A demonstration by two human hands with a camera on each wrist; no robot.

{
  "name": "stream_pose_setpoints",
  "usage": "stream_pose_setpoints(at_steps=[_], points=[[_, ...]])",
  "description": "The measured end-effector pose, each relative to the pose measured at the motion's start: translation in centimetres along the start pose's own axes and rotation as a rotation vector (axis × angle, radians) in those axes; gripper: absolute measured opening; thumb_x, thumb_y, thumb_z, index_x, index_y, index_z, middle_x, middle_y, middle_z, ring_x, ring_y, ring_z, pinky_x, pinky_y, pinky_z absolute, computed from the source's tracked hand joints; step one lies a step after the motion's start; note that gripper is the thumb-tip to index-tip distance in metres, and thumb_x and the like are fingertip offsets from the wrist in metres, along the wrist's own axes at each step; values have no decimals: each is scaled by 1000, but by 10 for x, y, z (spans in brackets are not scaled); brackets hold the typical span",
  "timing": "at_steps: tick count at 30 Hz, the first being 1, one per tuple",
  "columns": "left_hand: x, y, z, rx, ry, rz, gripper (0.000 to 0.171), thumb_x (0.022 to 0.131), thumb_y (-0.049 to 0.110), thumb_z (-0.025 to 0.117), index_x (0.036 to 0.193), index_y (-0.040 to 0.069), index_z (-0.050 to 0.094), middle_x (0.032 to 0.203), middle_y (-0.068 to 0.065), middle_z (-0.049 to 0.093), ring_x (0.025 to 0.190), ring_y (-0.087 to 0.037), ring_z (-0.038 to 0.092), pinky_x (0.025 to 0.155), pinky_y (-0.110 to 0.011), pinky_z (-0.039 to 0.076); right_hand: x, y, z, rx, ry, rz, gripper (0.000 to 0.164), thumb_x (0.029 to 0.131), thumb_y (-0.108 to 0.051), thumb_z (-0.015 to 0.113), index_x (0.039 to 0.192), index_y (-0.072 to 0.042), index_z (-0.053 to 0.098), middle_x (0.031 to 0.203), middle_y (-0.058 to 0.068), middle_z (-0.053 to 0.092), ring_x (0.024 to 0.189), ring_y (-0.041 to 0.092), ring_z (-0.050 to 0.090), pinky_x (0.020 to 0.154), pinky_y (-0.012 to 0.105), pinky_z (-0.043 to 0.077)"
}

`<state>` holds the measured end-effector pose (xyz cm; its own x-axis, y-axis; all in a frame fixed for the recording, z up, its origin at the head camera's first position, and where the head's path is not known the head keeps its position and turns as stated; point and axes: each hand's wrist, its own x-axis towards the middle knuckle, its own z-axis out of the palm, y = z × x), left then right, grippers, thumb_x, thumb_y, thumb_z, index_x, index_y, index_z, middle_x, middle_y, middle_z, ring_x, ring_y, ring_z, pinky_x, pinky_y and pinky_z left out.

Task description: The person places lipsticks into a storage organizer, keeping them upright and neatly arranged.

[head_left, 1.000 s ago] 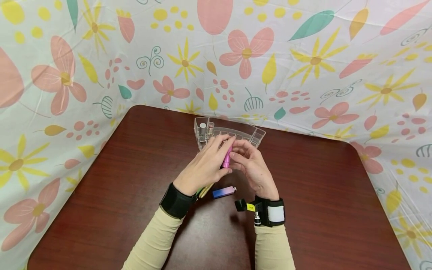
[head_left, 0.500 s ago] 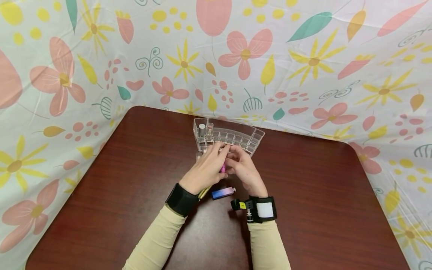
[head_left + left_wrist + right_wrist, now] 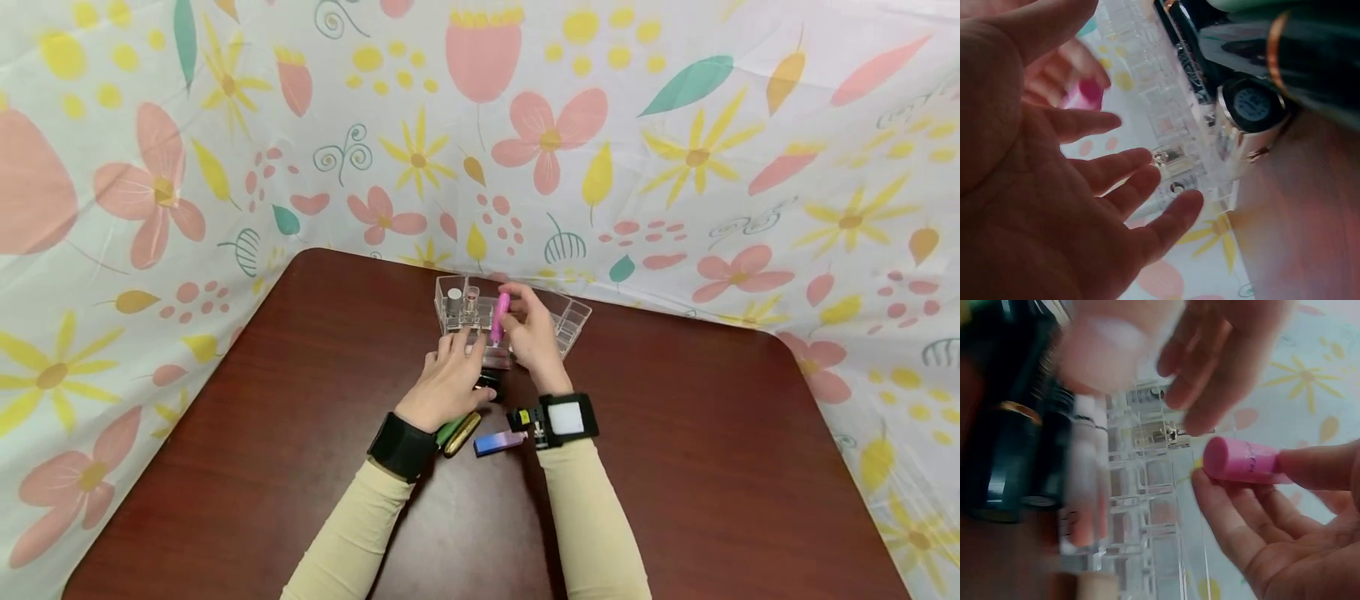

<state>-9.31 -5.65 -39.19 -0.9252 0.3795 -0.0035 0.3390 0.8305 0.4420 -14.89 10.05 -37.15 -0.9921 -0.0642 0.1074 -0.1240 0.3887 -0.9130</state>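
My right hand (image 3: 534,340) pinches a pink lipstick tube (image 3: 500,317) between thumb and fingers, upright over the clear acrylic organizer (image 3: 574,320). In the right wrist view the pink tube's round end (image 3: 1215,457) points toward the organizer. My left hand (image 3: 444,385) hovers at the organizer's front left, its fingers spread and nothing between them. Below its palm, dark cosmetic tubes (image 3: 1235,50) and a gold-sided tube (image 3: 1252,106) lie close in front of the organizer; the hand partly hides them in the head view.
A grey-capped tube (image 3: 453,303) and a clear-capped lipstick (image 3: 471,300) stand in the organizer's left part. Nearer on the table lie a green tube (image 3: 448,432), a gold tube (image 3: 462,434) and a blue-to-pink tube (image 3: 495,443). A floral cloth (image 3: 420,100) hangs behind.
Earlier both hands were together around the pink lipstick tube. The right hand has carried it forward over the organizer, and the left hand has come apart from it. The view has tilted slightly up.
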Motion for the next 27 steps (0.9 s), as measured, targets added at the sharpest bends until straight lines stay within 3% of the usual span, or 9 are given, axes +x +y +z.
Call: stream_pose_setpoints(at_steps=[6,9,14,18,22,27], points=[[1,-4,4,-21,-67,-58,92,93,43,73,162,11,22,166,-23,20,152,-43,21,115,-66,29,28,1,12,-14,38,-75,36,100,0,55,131,-19,60,113,16,70,94,35,70,75,37,52],[1,-6,5,-32,-78,-67,92,94,43,72,163,12,20,167,-23,19,153,-42,19,115,-66,28,36,7,19,-55,52,-113,35,100,1,54,129,-17,60,116,16,70,101,32,71,80,39,53],[0,-9,6,-45,-100,-83,91,95,43,70,164,15,18,167,-23,18,154,-43,18,117,-68,25,40,16,29,-113,106,-152,31,100,4,54,124,-14,63,113,15,70,107,29,71,88,44,57],[0,-9,7,-37,-124,-91,90,96,43,69,164,15,18,168,-22,16,154,-43,18,117,-68,25,41,22,33,-127,154,-154,30,98,6,54,119,-13,64,108,15,71,101,30,72,84,44,57],[0,-10,7,-24,-133,-94,88,96,44,69,163,15,21,168,-22,15,154,-43,19,117,-68,26,42,25,35,-116,157,-157,30,98,7,54,118,-12,64,106,15,72,98,29,72,80,42,56],[1,-12,7,-14,-135,-94,87,96,44,68,163,15,21,169,-21,13,154,-43,18,117,-69,25,45,27,39,-121,157,-170,29,97,7,54,118,-10,65,110,14,72,101,29,71,84,42,57]])
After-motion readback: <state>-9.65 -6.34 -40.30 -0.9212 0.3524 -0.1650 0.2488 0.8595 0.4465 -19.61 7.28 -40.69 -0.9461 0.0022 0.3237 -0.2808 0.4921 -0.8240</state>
